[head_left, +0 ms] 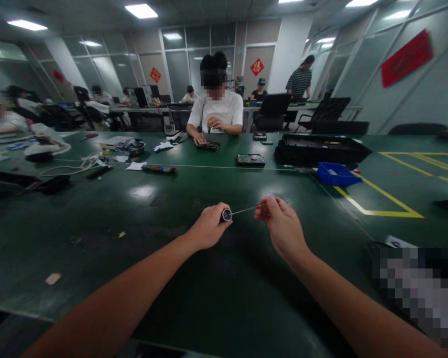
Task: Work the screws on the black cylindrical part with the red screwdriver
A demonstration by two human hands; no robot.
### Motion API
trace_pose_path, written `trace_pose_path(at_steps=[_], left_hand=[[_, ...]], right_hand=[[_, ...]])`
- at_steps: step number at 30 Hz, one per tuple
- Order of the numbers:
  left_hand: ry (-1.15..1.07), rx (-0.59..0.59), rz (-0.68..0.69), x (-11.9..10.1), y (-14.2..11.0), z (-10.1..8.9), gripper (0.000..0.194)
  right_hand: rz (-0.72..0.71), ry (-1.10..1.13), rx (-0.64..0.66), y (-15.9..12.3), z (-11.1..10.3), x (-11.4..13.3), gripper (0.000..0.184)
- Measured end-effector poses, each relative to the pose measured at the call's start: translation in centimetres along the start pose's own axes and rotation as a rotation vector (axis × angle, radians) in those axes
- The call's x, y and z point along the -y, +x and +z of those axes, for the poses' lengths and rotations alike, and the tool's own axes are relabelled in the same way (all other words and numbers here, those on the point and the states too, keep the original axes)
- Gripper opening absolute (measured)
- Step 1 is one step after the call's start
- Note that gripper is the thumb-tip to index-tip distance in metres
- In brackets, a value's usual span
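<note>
My left hand (pixel 210 226) is closed around a small dark cylinder (pixel 226 215) with a pale round rim; its open end faces right and toward me. My right hand (pixel 281 223) pinches a thin metal rod (pixel 243 211) by its far end, where something reddish shows between the fingertips. The rod slants down to the left, its other end at the cylinder's mouth; how deep it reaches inside I cannot tell. Both hands are above the green table (pixel 164 283), the left one slightly lower. What most of the cylinder looks like is hidden by my left fingers.
Across the table a person in white (pixel 216 109) works on a dark drive-like unit (pixel 208 145). Farther right lie a circuit-board unit (pixel 250 159), a long black tray (pixel 321 149) and a blue bin (pixel 338 174). A pen-shaped tool (pixel 159 169) and cables (pixel 78 164) lie left.
</note>
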State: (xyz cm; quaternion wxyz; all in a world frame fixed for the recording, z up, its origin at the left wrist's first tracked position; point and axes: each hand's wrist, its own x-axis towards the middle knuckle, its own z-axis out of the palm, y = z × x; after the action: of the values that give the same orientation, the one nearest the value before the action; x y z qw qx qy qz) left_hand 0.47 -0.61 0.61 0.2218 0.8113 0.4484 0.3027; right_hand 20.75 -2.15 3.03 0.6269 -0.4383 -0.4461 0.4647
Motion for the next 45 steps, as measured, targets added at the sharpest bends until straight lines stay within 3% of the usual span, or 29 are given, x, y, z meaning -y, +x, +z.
trace_pose_path(at_steps=[5,22,25,29,34,41,45], left_hand=[[-0.008,0.005,-0.017,-0.2,-0.1,0.0,0.012],[-0.046,0.013,-0.033,-0.4,-0.2,-0.1,0.015],[-0.052,0.006,-0.019,-0.3,-0.1,0.1,0.014],[-0.059,0.001,-0.006,-0.2,-0.1,0.2,0.014],[-0.073,0.026,-0.029,-0.5,-0.2,0.0,0.013],[-0.062,0.004,-0.012,-0.8,-0.2,-0.2,0.012],[0.025,-0.018,0.043,-0.8,-0.1,-0.3,0.010]], right_hand=[[-0.187,-0.262,0.044,-0.8,0.1,0.4,0.026],[-0.404,-0.817,0.098,-2.2,0.1,2.2,0.029],[-0.444,-0.754,0.167,-2.4,0.1,1.9,0.017],[-0.457,-0.734,0.267,-2.7,0.2,1.9,0.018],[-0.461,-0.757,0.226,-3.0,0.5,2.2,0.021],[-0.207,-0.327,0.076,-1.7,0.5,0.5,0.025],[0.030,-0.031,0.052,-0.1,0.1,-0.1,0.026]])
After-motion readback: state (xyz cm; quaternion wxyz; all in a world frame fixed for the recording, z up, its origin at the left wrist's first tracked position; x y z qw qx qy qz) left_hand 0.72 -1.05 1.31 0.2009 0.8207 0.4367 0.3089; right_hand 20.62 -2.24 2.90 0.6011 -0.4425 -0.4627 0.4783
